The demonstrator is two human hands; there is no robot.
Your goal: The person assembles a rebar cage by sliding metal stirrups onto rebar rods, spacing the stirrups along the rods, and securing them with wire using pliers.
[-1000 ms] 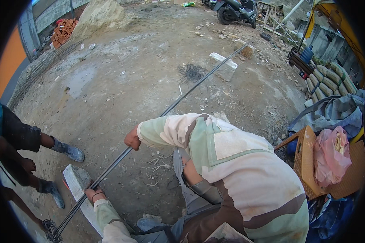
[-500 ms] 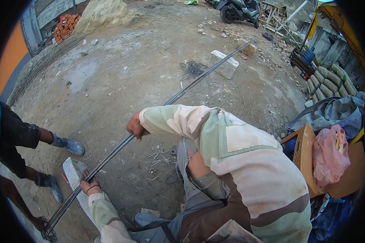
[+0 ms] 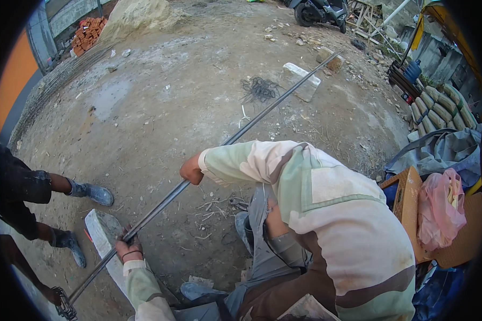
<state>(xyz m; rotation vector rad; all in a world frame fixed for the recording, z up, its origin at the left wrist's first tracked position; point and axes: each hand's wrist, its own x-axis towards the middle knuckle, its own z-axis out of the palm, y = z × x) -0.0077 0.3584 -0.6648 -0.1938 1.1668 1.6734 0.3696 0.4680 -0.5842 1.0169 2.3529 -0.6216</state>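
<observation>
Left hand (image 3: pixel 128 247) and right hand (image 3: pixel 191 170) grip metal rods (image 3: pixel 158 208), any lettering on the sacks (image 3: pixel 443 115) too small to read.

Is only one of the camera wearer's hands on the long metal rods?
No, the left hand and the right hand are both closed on the metal rods.

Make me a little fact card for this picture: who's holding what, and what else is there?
Left hand: wrapped around the long metal rods, by the near pale block
Right hand: closed on the same rods, farther up
Rods: slanting, passing over the far white block
Another person's hand: at the small wire frame by the rods' lower end
Ground: dirt, with tangled dark wire
Right side: brown chair, pink bag, stacked sacks
Far back: dark scooter, reddish bricks
</observation>
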